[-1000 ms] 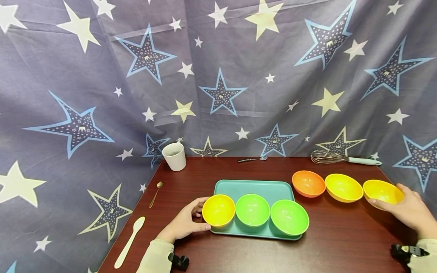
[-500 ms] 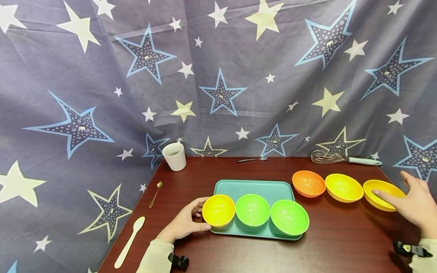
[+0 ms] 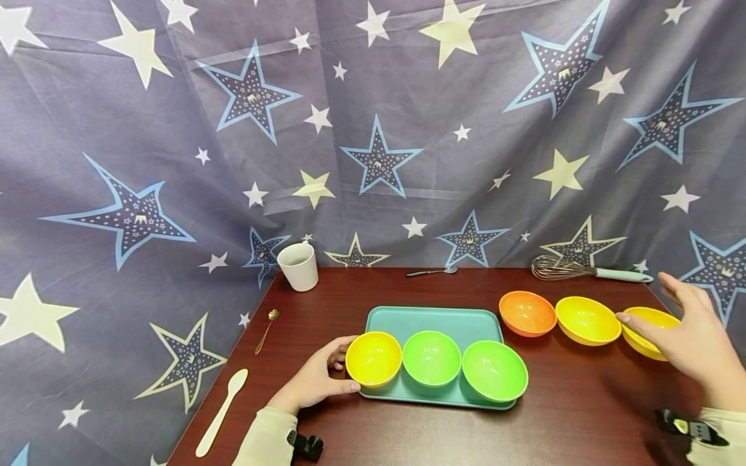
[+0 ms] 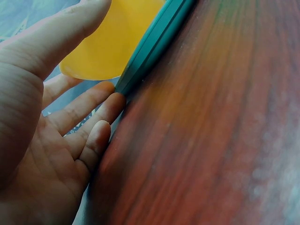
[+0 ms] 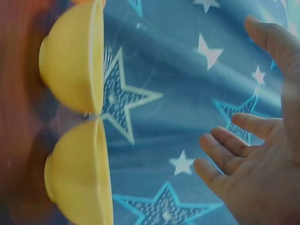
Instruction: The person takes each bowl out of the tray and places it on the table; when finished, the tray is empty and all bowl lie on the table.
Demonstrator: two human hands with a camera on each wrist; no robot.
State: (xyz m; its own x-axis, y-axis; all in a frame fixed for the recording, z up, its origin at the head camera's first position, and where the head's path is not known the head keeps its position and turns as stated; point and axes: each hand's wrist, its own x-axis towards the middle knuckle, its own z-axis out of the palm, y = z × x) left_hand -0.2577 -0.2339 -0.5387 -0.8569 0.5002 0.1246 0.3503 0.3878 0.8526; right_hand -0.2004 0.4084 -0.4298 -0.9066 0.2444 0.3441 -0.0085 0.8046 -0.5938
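Observation:
On the left end of the teal tray (image 3: 437, 315), a yellow bowl (image 3: 373, 360) stands beside two green bowls (image 3: 431, 359) in a row. My left hand (image 3: 315, 378) holds that yellow bowl's left side between thumb and fingers; in the left wrist view its fingertips lie by the tray's edge. The right hand (image 3: 696, 340) hovers over the rightmost yellow bowl (image 3: 653, 318), fingers spread and holding nothing. In the right wrist view a gap separates the hand (image 5: 258, 164) from two yellow bowls (image 5: 72, 56). The rightmost bowl is partly hidden in the head view.
An orange bowl (image 3: 527, 314) and another yellow bowl (image 3: 587, 321) stand right of the tray. A whisk (image 3: 583, 268), a small dark-handled utensil (image 3: 431, 272) and a white cup (image 3: 298, 266) are at the back. At the left lie a gold spoon (image 3: 265, 333) and a white spoon (image 3: 223, 414).
My right hand let go of the rightmost yellow bowl, rose, and then moved left above it. The left hand has stayed at its bowl.

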